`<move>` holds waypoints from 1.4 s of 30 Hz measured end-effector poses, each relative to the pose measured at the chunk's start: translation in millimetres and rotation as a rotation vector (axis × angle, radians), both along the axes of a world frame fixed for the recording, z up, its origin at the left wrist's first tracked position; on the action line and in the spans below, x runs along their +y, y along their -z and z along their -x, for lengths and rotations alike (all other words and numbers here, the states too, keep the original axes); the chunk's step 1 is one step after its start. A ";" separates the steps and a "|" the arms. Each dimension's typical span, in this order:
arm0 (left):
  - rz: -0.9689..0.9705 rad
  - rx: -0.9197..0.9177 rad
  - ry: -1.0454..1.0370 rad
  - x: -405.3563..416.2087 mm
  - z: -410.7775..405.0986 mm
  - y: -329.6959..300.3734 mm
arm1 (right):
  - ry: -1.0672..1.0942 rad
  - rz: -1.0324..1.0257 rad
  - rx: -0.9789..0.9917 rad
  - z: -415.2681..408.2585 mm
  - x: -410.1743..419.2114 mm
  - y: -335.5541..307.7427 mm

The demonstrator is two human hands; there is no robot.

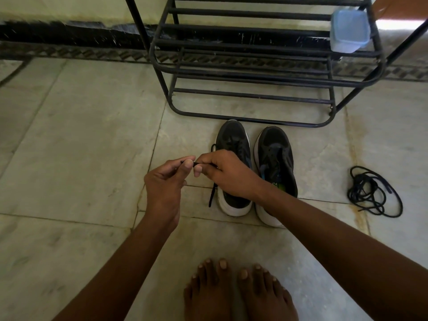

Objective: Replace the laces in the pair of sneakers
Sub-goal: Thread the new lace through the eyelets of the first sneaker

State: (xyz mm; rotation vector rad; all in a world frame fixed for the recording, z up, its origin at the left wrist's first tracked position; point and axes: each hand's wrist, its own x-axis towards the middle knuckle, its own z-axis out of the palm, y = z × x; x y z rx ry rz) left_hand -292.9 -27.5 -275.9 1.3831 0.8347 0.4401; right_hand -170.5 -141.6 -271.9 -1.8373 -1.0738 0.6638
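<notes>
Left hand [163, 181] and right hand [222, 173] both pinch tip of thin black lace [212, 195] trailing from left black white-soled sneaker [234, 167]. Right black sneaker [275, 167] beside it on floor. Loose black lace bundle [372, 192] lies apart. Judgement: relacing midway, unfinished.

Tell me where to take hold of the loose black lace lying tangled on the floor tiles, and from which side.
Take the tangled black lace by the big outer loop at its near right, coming from above. That loop lies open and flat on the pale stone floor, apart from the knotted middle, so fingers can likely pinch one strand. The right hand is nearer.
</notes>
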 end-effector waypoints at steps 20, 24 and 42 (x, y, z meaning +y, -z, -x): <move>-0.305 0.019 0.345 37.7 -7.8 -26.3 | -0.188 0.109 -0.329 -6.7 5.9 -27.8; -0.287 0.042 0.482 24.2 -4.6 -25.8 | -0.120 0.066 -0.449 -32.5 4.5 -34.7; 0.483 -0.322 0.121 47.9 -35.8 -37.3 | -0.186 0.153 -0.196 19.7 7.2 -2.3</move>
